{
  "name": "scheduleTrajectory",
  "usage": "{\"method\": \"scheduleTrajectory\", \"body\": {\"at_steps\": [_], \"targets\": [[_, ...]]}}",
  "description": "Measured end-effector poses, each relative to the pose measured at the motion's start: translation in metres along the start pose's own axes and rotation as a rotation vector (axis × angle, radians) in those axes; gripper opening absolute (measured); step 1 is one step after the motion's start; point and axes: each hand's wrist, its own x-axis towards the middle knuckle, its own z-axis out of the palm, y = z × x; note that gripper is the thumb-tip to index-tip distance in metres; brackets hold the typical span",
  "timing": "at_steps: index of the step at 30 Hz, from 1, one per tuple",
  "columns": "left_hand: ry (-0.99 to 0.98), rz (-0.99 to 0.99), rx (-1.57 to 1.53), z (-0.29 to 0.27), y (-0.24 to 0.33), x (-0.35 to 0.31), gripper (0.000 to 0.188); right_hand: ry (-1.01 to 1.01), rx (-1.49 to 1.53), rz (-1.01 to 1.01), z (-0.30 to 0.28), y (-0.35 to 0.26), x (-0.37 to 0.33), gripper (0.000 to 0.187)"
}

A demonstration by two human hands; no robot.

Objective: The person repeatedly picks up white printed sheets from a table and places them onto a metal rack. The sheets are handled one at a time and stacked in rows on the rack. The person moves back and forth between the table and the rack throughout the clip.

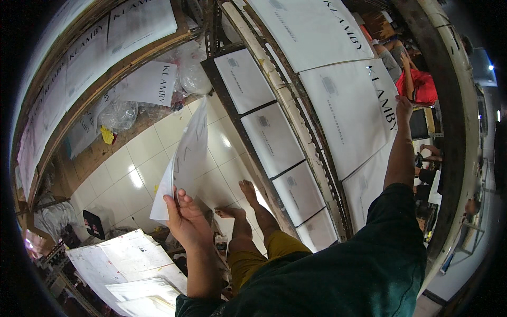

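In my left hand (pixel 186 211) a thin white printed sheet (pixel 186 145) stands on edge above the floor, pinched between thumb and fingers and bending toward its far end. My right arm reaches out to the far right. There my right hand (pixel 404 108) is closed at the outer edge of a large white sheet (pixel 343 116) with dark lettering, which lies on the long table. Its fingertips are small in view, but they appear to grip that sheet's edge. Another large printed sheet (pixel 309 34) lies just beyond it.
A lower shelf (pixel 244 113) beside the table holds several smaller printed sheets. More printed sheets (pixel 142 26) lie on a wooden-edged table at the left, with clear plastic (pixel 193 68) below. A white board (pixel 105 259) bears stacked paper. Another person's red garment (pixel 422 87) shows beyond my right hand.
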Motion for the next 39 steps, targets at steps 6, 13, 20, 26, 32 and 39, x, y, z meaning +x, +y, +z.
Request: {"method": "scheduleTrajectory", "body": {"at_steps": [6, 13, 20, 26, 32, 39], "targets": [[0.038, -0.032, 0.034, -0.009, -0.002, -0.003, 0.028, 0.003, -0.222, 0.055, -0.005, -0.029, -0.007, 0.025], [-0.034, -0.196, 0.01, -0.021, 0.003, -0.018, 0.029, 0.308, 0.016, -0.525, -0.003, -0.148, -0.062, 0.027], [-0.006, -0.327, 0.089, -0.052, 0.009, -0.062, 0.026, -0.673, 0.719, -0.362, -0.026, -0.334, -0.313, 0.031], [-0.059, -0.41, 0.051, -0.074, 0.027, -0.123, 0.024, -0.988, 0.928, -0.271, -0.087, -0.374, -0.432, 0.039], [-0.138, -0.396, 0.08, -0.075, 0.039, -0.174, 0.026, -0.798, 0.993, -0.152, -0.101, -0.385, -0.455, 0.017], [-0.393, -0.506, 0.166, -0.115, 0.057, -0.236, 0.033, -0.626, 1.067, -0.37, -0.105, -0.406, -0.441, 0.014]]}}
